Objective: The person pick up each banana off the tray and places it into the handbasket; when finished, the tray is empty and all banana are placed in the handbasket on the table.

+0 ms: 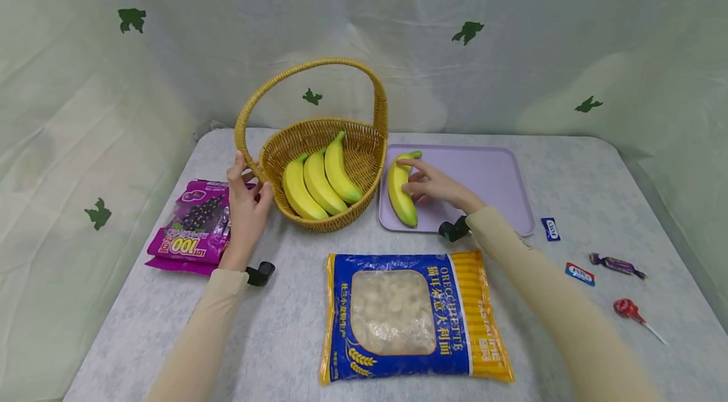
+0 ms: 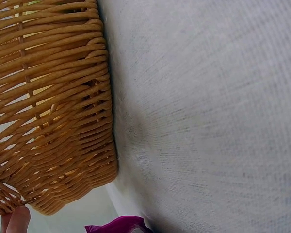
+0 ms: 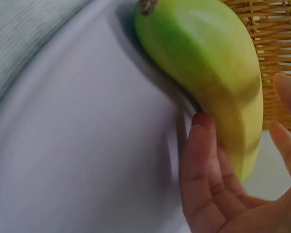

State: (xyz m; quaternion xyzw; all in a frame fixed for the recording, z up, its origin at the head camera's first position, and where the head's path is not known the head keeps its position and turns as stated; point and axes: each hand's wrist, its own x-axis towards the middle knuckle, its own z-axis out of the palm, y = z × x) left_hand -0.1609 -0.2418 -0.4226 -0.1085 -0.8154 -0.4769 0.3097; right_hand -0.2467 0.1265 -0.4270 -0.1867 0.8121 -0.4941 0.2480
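Note:
A brown wicker basket [image 1: 364,149] with a tall arched handle holds three yellow bananas [image 1: 321,184]. My left hand [image 1: 247,212] grips the basket's left side where handle and rim meet; its fingertips show at the weave in the left wrist view. Another banana [image 1: 400,196], green toward its ends, lies at the left side of a pale purple tray [image 1: 478,174]. My right hand [image 1: 435,187] is at this banana. In the right wrist view several bent fingers [image 3: 199,160] touch its side, while thumb and forefinger stand apart above it.
A blue and yellow pasta bag [image 1: 398,316] lies in front of the basket and tray. Purple candy bags [image 1: 193,225] lie by my left forearm. To the right are a blue-wrapped sweet [image 1: 550,229], a red-and-blue one [image 1: 580,274], a purple one [image 1: 618,264] and a lollipop [image 1: 627,309].

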